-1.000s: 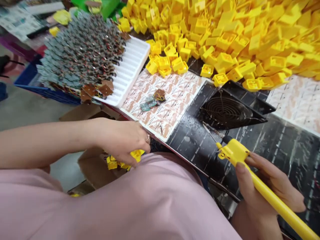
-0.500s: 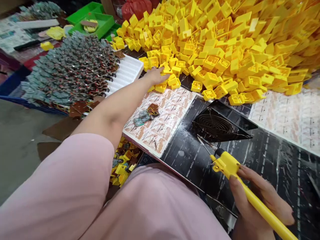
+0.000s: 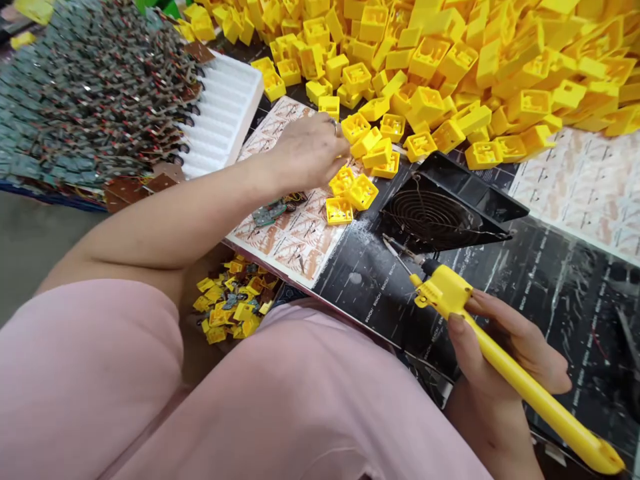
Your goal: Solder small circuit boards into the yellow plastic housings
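My left hand (image 3: 314, 148) is palm down over the patterned sheet, fingers curled and close together beside several loose yellow plastic housings (image 3: 361, 192). Whether one is in its grasp is hidden. Under my left forearm, partly covered, lies a small assembly with a greenish clear part (image 3: 269, 213) and thin wires. My right hand (image 3: 505, 353) is closed round the handle of a yellow soldering iron (image 3: 530, 393). Its metal tip points up and left, near a black fan with a round wire guard (image 3: 425, 212).
A large heap of yellow housings (image 3: 450, 60) spreads across the back. At left, many greenish assemblies (image 3: 100, 100) are stacked beside a ribbed white foam tray (image 3: 223, 110). Below the table edge sits a pile of yellow and brown parts (image 3: 235, 303). A dark tool (image 3: 627, 340) lies at far right.
My left hand has drawn back toward me, its fingers now curled, and several yellow housings have slid nearer on the sheet. The camera view has shifted; my right hand still holds the soldering iron.
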### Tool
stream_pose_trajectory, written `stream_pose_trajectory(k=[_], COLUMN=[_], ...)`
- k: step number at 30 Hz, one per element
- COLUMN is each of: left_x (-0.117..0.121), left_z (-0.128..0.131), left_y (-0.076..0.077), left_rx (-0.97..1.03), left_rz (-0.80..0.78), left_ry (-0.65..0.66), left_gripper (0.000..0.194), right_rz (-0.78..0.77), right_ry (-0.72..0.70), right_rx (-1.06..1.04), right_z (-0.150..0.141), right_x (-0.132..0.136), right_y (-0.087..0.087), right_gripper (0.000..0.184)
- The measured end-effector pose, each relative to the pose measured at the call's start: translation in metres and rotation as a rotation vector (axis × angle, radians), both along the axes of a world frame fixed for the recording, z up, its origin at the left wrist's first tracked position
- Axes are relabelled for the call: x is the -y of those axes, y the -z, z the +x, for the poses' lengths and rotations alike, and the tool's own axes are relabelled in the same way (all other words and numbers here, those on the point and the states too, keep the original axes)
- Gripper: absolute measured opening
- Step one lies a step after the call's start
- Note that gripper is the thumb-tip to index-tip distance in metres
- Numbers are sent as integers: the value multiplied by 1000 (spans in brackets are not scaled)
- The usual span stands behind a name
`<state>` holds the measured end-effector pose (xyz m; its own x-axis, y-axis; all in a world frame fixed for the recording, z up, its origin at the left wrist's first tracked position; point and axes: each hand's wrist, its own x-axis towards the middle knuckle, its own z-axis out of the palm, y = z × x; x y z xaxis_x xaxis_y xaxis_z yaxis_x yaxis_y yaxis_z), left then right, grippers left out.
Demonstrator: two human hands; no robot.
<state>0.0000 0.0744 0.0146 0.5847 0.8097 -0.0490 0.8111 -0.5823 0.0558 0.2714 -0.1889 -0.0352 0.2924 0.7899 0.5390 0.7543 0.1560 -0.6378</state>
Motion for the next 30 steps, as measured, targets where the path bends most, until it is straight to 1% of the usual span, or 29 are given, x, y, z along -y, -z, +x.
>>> stream_pose_trajectory(k=[2, 5, 7, 9, 11, 12, 13, 15, 16, 18, 20, 22, 24, 27, 30], left_x=[14, 35, 49, 64, 81, 88, 95, 104, 105, 103, 97, 88, 80, 71, 71], left_z=[-5, -7, -9, -15, -25, -32, -38, -51, -55, -59, -56, -47, -38, -35, -43], left_y=[11, 32, 41, 43, 40, 38, 37, 37, 39, 45, 51, 53, 49, 37, 28], left_rx=[-23, -57, -86, -105, -94, -71, -38, 51, 103, 196, 245, 232, 177, 53, -70], left_rz=[-16, -70, -75, -56, -44, -38, -28, 1, 13, 18, 0, -30, -66, -117, -139], left_ry=[79, 201, 288, 374, 438, 454, 456, 428, 398, 313, 242, 229, 252, 275, 208], left_gripper=[43, 66, 69, 63, 60, 61, 64, 69, 67, 56, 46, 44, 43, 40, 44], right_rz=[-14, 9, 58, 96, 110, 115, 115, 128, 137, 117, 59, 21, 17, -4, -48], right_ry=[-29, -5, -29, -113, -179, -194, -199, -217, -252, -369, -468, -515, -528, -548, -582], right_rx=[-75, -171, -80, 56, 132, 155, 188, 268, 290, 307, 326, 332, 297, 254, 263], right_z=[-8, -18, -20, -21, -21, -21, -21, -22, -23, -28, -36, -47, -57, -69, -77], right_x=[4, 8, 7, 6, 3, 2, 0, -4, -7, -15, -25, -35, -43, -50, -58], right_y=[-7, -15, -17, -18, -19, -19, -19, -20, -20, -18, -14, -7, 1, 9, 15], right_gripper=[35, 47, 56, 58, 48, 44, 43, 47, 48, 43, 35, 32, 30, 28, 34])
